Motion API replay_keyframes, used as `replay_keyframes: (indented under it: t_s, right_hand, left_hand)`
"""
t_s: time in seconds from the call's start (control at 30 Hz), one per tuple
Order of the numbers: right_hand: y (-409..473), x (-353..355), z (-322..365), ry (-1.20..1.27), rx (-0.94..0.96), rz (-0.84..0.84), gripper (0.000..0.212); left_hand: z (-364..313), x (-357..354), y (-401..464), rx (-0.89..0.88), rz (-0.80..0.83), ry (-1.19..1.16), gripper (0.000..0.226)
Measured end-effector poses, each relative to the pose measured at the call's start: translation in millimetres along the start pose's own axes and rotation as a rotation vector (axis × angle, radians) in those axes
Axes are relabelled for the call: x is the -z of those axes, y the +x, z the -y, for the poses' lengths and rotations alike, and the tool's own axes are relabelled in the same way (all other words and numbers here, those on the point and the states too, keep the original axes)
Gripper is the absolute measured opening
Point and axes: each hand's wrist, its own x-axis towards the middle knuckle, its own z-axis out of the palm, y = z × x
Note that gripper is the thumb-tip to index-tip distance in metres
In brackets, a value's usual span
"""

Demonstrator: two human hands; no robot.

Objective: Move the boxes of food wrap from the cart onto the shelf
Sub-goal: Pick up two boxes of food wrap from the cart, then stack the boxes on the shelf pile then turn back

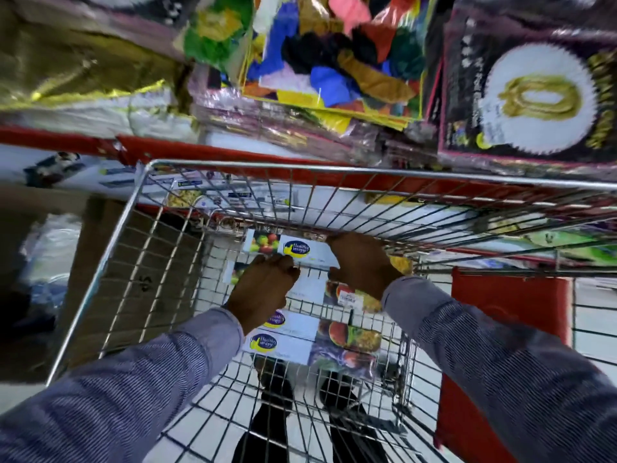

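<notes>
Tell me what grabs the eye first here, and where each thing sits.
Both hands reach into the wire cart at the centre: the left hand and right hand grip the ends of a white food wrap box, with more boxes lying below on the cart floor. Above, on the shelf, a bag of bright balloons stands out, with a gold zero balloon pack at upper right.

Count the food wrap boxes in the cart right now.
At least 4. One box at the far end, held by both hands; one under the left hand, partly hidden; two side by side nearest the person. More may be hidden beneath the hands.
</notes>
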Motion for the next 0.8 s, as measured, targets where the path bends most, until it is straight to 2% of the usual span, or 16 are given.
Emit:
replay_keyframes:
  t_s: [0.1, 0.23, 0.37, 0.43, 0.57, 0.67, 0.8]
  right_hand:
    - [-30, 44, 13, -0.023, 0.012, -0.036, 0.040]
    - [-74, 126, 35, -0.006, 0.029, -0.104, 0.043]
    - [-114, 223, 56, -0.043, 0.037, -0.214, 0.044]
    - [-136, 279, 65, -0.082, 0.051, -0.295, 0.049]
    - [-180, 382, 75, -0.150, 0.061, -0.472, 0.051]
    - [-204, 442, 77, -0.244, 0.033, -0.547, 0.053]
    - [-227, 498, 68, -0.253, -0.012, -0.665, 0.050]
  left_hand:
    - [9, 37, -33, -0.033, -0.039, -0.053, 0.054]
    - [24, 113, -90, -0.074, -0.156, -0.144, 0.044]
    - [37, 197, -144, -0.080, -0.306, -0.150, 0.056]
    - [44, 243, -169, -0.075, -0.438, -0.120, 0.059]
    - [55, 331, -213, -0.034, -0.603, -0.067, 0.074]
    - [60, 387, -234, -0.018, -0.716, -0.080, 0.073]
    - [64, 448, -248, -0.001, -0.838, -0.023, 0.074]
